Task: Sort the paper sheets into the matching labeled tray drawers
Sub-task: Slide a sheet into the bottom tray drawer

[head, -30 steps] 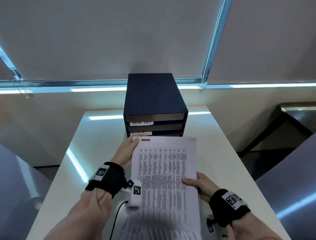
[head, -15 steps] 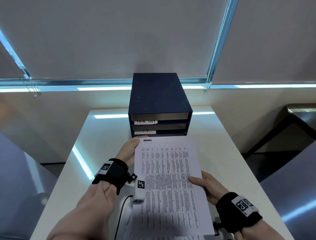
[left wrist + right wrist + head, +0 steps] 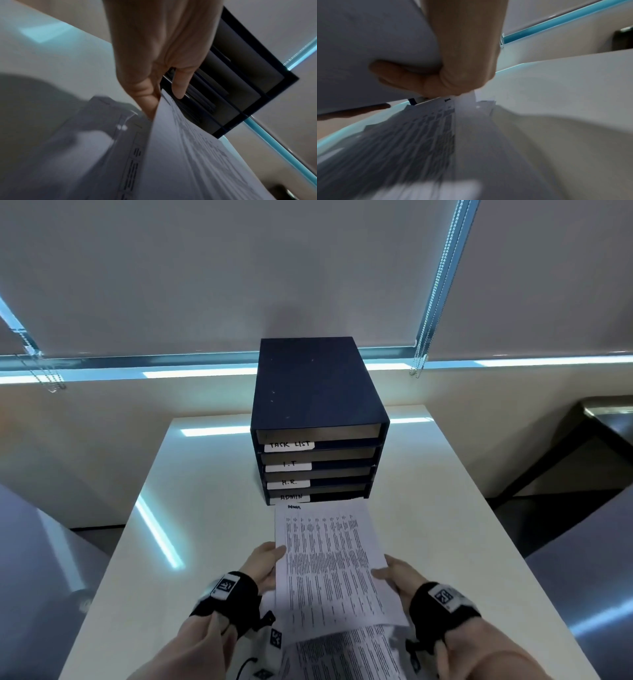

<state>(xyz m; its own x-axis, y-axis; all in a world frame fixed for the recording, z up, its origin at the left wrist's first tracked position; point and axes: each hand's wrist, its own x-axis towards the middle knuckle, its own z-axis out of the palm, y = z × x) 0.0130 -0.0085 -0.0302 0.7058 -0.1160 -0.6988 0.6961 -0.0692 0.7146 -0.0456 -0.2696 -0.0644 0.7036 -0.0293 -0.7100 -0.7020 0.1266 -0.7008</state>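
Note:
A printed sheet (image 3: pixel 329 559) headed with a handwritten word that looks like ADMIN is held above the table, its far edge close to the bottom drawer of the dark blue tray unit (image 3: pixel 318 392). My left hand (image 3: pixel 265 565) pinches its left edge, thumb on top. My right hand (image 3: pixel 394 575) grips the right edge, fingers curled underneath (image 3: pixel 399 73). The drawers are labelled TASK LIST (image 3: pixel 290 445), I.T (image 3: pixel 289 465), H.R. (image 3: pixel 288 483) and ADMIN (image 3: pixel 291 497). More printed sheets (image 3: pixel 342 655) lie on the table under the held one.
The white table (image 3: pixel 445 525) carries the tray unit at its far middle. Behind it are a wall ledge and drawn window blinds with bead chains (image 3: pixel 419 364). A dark table (image 3: pixel 603 419) stands off to the right.
The sheet has been lowered and pushed forward toward the bottom drawer, so all the drawer labels now show. Both hands kept their hold and moved with it.

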